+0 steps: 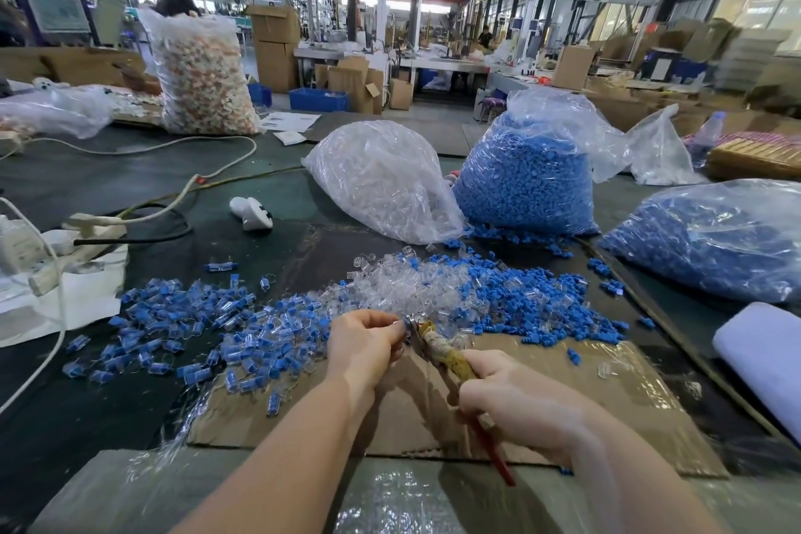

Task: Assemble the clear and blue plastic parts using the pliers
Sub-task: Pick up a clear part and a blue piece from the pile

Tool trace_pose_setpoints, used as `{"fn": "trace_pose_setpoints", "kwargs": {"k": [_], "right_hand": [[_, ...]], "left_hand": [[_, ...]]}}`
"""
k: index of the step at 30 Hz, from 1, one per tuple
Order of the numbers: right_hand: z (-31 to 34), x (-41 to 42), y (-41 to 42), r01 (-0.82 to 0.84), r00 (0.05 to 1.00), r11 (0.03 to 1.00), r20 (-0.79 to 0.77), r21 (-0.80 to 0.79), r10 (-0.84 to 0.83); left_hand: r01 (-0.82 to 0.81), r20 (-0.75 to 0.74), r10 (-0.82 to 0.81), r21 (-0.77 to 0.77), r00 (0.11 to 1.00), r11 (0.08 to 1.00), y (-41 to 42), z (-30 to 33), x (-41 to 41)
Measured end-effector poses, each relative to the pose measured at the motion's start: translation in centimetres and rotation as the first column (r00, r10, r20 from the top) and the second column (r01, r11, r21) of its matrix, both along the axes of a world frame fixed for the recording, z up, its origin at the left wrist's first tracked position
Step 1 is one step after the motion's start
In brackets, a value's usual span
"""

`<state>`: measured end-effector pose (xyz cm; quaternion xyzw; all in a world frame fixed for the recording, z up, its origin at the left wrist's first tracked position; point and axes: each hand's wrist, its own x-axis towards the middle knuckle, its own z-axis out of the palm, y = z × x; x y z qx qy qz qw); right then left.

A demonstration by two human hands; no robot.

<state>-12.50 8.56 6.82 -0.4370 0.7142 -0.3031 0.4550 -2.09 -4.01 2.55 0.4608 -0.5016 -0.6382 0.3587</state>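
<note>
While our left hand [368, 343] pinches a small part at the pliers [437, 345], squeezed by our right hand [516, 399], fingers could get nipped.

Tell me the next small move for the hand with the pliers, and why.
Probably squeeze the handles. The right hand grips the pliers, whose nose meets a small part pinched by the left hand over the cardboard. With the part held at the nose, pressing looks due; whether the part is fully seated is too small to tell.
</note>
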Motion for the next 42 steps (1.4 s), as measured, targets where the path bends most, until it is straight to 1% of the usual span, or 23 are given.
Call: {"fn": "trace_pose_setpoints", "kwargs": {"k": [3,9,11,13,15,17,20,21,22,24,25,27,28,29,30,32,34,36,40,42], "right_hand": [[-0.2,0.1,0.0,0.003,0.998,1.0,-0.064,-0.019,-0.004],[-0.5,0.4,0.0,0.007,0.982,0.996,-0.186,-0.085,-0.023],[-0.7,0.4,-0.1,0.008,0.98,0.995,-0.197,-0.096,-0.027],[-0.8,0.4,-0.1,0.033,0.99,0.993,-0.135,-0.115,-0.048],[-0.9,0.4,0.0,0.086,0.996,0.99,-0.003,-0.116,-0.086],[-1.1,0.1,0.1,0.122,0.987,0.987,0.119,-0.103,-0.11],[-1.2,-0.2,0.3,0.147,0.967,0.985,0.224,-0.095,-0.123],[-1.2,-0.1,0.3,0.142,0.967,0.986,0.224,-0.087,-0.119],[-1.1,0.1,0.3,0.135,0.976,0.987,0.184,-0.09,-0.117],[-1.4,0.2,0.0,0.106,0.994,0.988,-0.022,-0.116,-0.109],[-1.6,0.1,-0.2,0.097,0.984,0.986,-0.134,-0.136,-0.115],[-2.1,-0.5,-0.4,0.118,0.944,0.978,-0.286,-0.172,-0.164],[-2.3,-1.0,-0.5,0.135,0.908,0.973,-0.369,-0.189,-0.198],[-2.5,-1.4,-0.6,0.158,0.845,0.968,-0.481,-0.194,-0.234],[-2.6,-1.9,-0.6,0.189,0.762,0.965,-0.593,-0.181,-0.26],[-3.1,-2.9,-0.5,0.245,0.624,0.959,-0.733,-0.146,-0.271],[-3.6,-3.6,-0.4,0.282,0.544,0.953,-0.8,-0.112,-0.255],[-4.2,-4.2,-0.3,0.294,0.481,0.951,-0.845,-0.095,-0.234],[-5.1,-4.8,-0.1,0.303,0.443,0.948,-0.866,-0.097,-0.231],[-5.3,-5.1,-0.1,0.301,0.425,0.948,-0.875,-0.104,-0.231]], "left_hand": [[-0.005,-0.012,0.005,0.018,1.0,1.0,0.1,-0.1,-0.1],[-0.011,-0.008,0.011,0.002,1.0,1.0,0.2,-0.1,-0.4],[-0.011,-0.011,0.011,0.001,1.0,1.0,0.2,-0.2,-0.4],[-0.016,-0.01,0.016,-0.005,1.0,1.0,0.2,-0.5,-0.3],[-0.026,-0.003,0.026,-0.025,1.0,0.999,0.1,-0.7,-0.2],[-0.037,0.031,0.04,-0.081,0.999,0.996,-0.1,-0.7,0.0],[-0.034,0.053,0.041,-0.125,0.998,0.992,-0.4,-0.6,0.1],[-0.027,0.048,0.033,-0.12,0.998,0.992,-0.5,-0.5,0.1],[-0.026,0.049,0.032,-0.12,0.998,0.992,-0.5,-0.5,0.2],[-0.04,0.085,0.054,-0.159,0.995,0.986,-0.7,-0.4,0.4],[-0.05,0.113,0.072,-0.192,0.991,0.98,-0.8,-0.4,0.7],[-0.054,0.21,0.123,-0.307,0.97,0.95,-1.2,-0.3,1.5],[-0.04,0.289,0.169,-0.404,0.942,0.914,-1.5,-0.3,2.0],[-0.016,0.362,0.227,-0.503,0.904,0.864,-1.9,-0.2,2.6],[0.004,0.409,0.292,-0.586,0.864,0.81,-2.4,-0.3,3.2],[0.038,0.467,0.401,-0.687,0.788,0.725,-3.4,-0.5,4.4],[0.067,0.513,0.465,-0.721,0.722,0.69,-4.4,-0.9,5.5],[0.082,0.55,0.498,-0.722,0.67,0.687,-5.0,-1.2,6.3],[0.156,0.635,0.527,-0.709,0.565,0.688,-5.3,-1.4,6.7],[0.179,0.643,0.512,-0.705,0.569,0.686,-5.0,-1.4,6.3]]}}
